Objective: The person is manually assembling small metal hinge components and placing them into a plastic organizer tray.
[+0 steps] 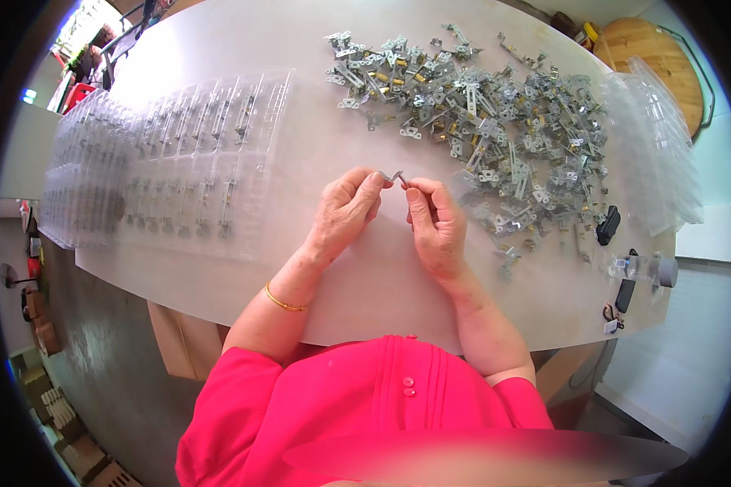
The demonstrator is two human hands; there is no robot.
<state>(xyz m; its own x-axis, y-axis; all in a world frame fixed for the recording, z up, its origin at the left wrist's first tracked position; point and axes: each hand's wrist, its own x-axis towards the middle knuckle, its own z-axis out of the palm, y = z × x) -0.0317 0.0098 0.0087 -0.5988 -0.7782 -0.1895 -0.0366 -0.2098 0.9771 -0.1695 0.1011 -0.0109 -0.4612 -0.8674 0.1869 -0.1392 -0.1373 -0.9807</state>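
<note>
Over the middle of the table, my left hand [349, 207] and my right hand [436, 227] are close together, each pinching one end of a small metal bracket part [395, 176]. Its middle shows between my fingertips; the ends are hidden by thumbs and fingers. Beyond my right hand spreads a big heap of similar metal parts [495, 122], silvery with some brass-coloured bits. To the left lies a clear plastic tray [278, 105] with several such parts set in rows in its slots.
More filled clear trays [81, 170] are stacked at the far left. At the right stand nested clear trays [650, 154], a black object [607, 226], a clear bottle with a grey cap [646, 269] and a dark phone-like object [625, 295]. A round wooden board [654, 69] leans behind.
</note>
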